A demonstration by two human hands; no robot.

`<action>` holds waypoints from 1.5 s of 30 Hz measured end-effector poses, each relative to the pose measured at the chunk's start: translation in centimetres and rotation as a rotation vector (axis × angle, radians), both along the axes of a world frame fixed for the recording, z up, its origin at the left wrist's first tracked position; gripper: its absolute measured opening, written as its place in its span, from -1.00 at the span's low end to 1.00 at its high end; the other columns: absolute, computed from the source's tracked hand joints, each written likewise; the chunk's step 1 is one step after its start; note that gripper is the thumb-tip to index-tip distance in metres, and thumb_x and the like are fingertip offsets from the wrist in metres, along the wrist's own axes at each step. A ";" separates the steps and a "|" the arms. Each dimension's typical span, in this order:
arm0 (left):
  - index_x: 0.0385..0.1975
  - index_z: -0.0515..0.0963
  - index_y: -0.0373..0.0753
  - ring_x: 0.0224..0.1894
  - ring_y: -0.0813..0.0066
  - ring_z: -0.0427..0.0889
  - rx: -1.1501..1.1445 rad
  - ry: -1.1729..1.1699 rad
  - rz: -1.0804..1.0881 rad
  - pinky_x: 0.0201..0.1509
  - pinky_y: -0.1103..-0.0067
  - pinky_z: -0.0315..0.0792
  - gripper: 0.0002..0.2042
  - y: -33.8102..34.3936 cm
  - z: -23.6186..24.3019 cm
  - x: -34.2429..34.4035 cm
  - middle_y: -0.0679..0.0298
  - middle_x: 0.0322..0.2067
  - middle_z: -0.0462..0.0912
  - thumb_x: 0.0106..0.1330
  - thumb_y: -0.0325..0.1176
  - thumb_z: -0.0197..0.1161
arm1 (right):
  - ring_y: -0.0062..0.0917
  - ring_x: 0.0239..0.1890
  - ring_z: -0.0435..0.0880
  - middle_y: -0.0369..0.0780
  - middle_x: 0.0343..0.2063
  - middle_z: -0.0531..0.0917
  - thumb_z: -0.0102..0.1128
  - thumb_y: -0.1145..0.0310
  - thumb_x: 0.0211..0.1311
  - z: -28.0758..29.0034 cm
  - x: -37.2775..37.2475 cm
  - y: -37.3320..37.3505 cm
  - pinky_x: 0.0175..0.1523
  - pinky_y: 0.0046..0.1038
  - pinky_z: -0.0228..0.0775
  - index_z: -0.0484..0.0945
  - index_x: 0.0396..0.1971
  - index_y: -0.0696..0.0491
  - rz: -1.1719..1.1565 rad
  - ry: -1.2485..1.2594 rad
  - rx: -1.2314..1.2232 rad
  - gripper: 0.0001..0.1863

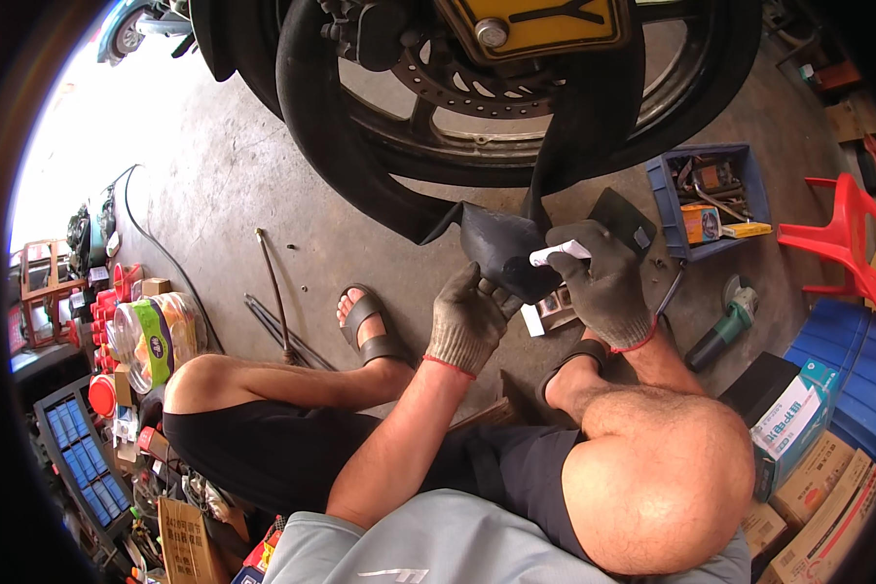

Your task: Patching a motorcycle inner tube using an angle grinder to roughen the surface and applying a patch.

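A black rubber inner tube hangs down from a motorcycle wheel, and one stretch is spread out in front of me. My left hand, in a grey work glove, grips its lower edge. On that stretch is a small darker spot. My right hand, gloved too, holds a small white squeeze tube between thumb and fingers, its tip close to the spot. Whether the tip touches the rubber I cannot tell. Below my hands, partly covered, lies a small open box.
A blue crate of tools stands right of the wheel, with a green angle grinder nearer me. Farther right are a red plastic chair and cartons. Metal bars lie left of my foot; jars and clutter line the left.
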State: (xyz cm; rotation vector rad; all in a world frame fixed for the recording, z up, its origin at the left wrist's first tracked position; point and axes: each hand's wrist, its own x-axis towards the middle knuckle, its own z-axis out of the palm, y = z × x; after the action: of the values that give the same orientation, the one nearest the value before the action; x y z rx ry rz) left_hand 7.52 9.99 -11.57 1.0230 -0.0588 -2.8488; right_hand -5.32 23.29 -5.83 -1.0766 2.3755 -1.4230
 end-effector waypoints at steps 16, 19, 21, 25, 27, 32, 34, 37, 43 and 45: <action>-0.03 0.39 -0.32 0.06 0.15 0.55 0.053 -0.032 0.045 0.22 0.17 0.36 -0.69 -0.5 -1.6 0.3 0.12 -0.05 0.59 0.41 -0.22 -0.05 | -0.31 -0.31 0.69 -0.14 -0.37 0.65 0.32 0.44 0.10 -0.7 0.3 -0.1 -0.26 -0.39 0.51 0.58 -0.28 0.11 0.021 -0.001 -0.088 -0.82; -0.04 0.39 -0.32 0.05 0.15 0.55 0.054 -0.041 0.056 0.22 0.15 0.37 -0.70 -0.6 -1.6 0.2 0.13 -0.06 0.59 0.41 -0.23 -0.05 | -0.32 -0.32 0.69 -0.15 -0.37 0.65 0.32 0.47 0.09 -1.3 0.2 0.1 -0.24 -0.41 0.51 0.59 -0.27 0.10 0.045 -0.063 0.022 -0.81; -0.05 0.39 -0.32 0.04 0.16 0.55 0.046 -0.066 0.063 0.22 0.15 0.37 -0.71 -0.7 -1.5 0.0 0.13 -0.07 0.59 0.41 -0.23 -0.05 | -0.35 -0.32 0.69 -0.16 -0.37 0.66 0.31 0.46 0.11 -1.6 0.1 0.4 -0.24 -0.43 0.51 0.59 -0.27 0.11 0.023 -0.074 0.016 -0.82; -0.03 0.34 -0.31 0.03 0.14 0.55 0.044 -0.102 0.097 0.22 0.14 0.36 -0.71 -1.1 -2.4 -0.5 0.13 -0.08 0.57 0.41 -0.24 -0.05 | -0.47 -0.32 0.69 -0.18 -0.39 0.68 0.28 0.45 0.18 -2.6 0.2 1.1 -0.23 -0.47 0.51 0.58 -0.26 0.15 -0.087 -0.314 -0.091 -0.84; -0.02 0.33 -0.31 0.02 0.14 0.55 0.039 -0.103 0.102 0.22 0.14 0.36 -0.71 -1.4 -3.2 -0.5 0.12 -0.08 0.56 0.41 -0.24 -0.05 | -0.57 -0.34 0.67 -0.22 -0.42 0.68 0.25 0.43 0.23 -3.7 0.1 1.7 -0.24 -0.52 0.51 0.57 -0.27 0.17 -0.109 -0.406 -0.112 -0.86; -0.01 0.32 -0.31 0.00 0.14 0.55 -0.072 -0.120 0.072 0.18 0.18 0.38 -0.70 -2.6 -5.4 -0.5 0.11 -0.08 0.56 0.41 -0.23 -0.06 | -0.57 -0.48 0.67 -0.24 -0.43 0.68 0.23 0.41 0.26 -5.8 0.2 3.0 -0.32 -0.56 0.54 0.57 -0.25 0.16 -0.355 -0.792 -0.313 -0.85; -0.01 0.33 -0.30 0.00 0.15 0.55 -0.111 -0.111 0.044 0.17 0.20 0.39 -0.70 -3.0 -6.4 -0.3 0.11 -0.05 0.55 0.41 -0.23 -0.07 | -0.56 -0.50 0.67 -0.23 -0.43 0.68 0.24 0.40 0.25 -6.9 0.2 3.9 -0.34 -0.54 0.55 0.58 -0.23 0.17 -0.406 -0.839 -0.324 -0.83; 0.02 0.34 -0.30 0.00 0.16 0.55 -0.171 -0.139 0.006 0.15 0.24 0.39 -0.68 -3.5 -8.6 0.2 0.10 -0.01 0.53 0.42 -0.23 -0.09 | -0.52 -0.52 0.66 -0.20 -0.42 0.68 0.28 0.38 0.23 -8.8 0.1 5.2 -0.37 -0.52 0.56 0.60 -0.19 0.18 -0.576 -1.000 -0.322 -0.78; 0.12 0.29 -0.35 -0.01 0.19 0.56 -0.268 -0.285 -0.064 0.13 0.31 0.41 -0.63 -3.4 -10.3 0.8 0.11 -0.04 0.57 0.41 -0.29 -0.13 | -0.44 -0.47 0.68 -0.17 -0.41 0.69 0.29 0.37 0.20 -14.4 0.8 8.4 -0.39 -0.44 0.61 0.59 -0.24 0.18 -0.674 -1.454 -0.808 -0.79; 0.16 0.26 -0.37 -0.03 0.21 0.58 -0.297 -0.314 -0.084 0.10 0.34 0.43 -0.61 -3.1 -11.3 1.4 0.10 -0.05 0.58 0.40 -0.32 -0.14 | -0.44 -0.44 0.69 -0.19 -0.39 0.69 0.30 0.37 0.19 -16.0 1.4 9.3 -0.38 -0.44 0.62 0.59 -0.24 0.15 -0.642 -1.520 -0.871 -0.79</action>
State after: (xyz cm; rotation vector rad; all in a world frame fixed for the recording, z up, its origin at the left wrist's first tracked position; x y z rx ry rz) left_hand 8.88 6.86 -22.87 1.4085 -0.5444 -2.6097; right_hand -3.95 32.59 -21.81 0.7560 0.8993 -2.2322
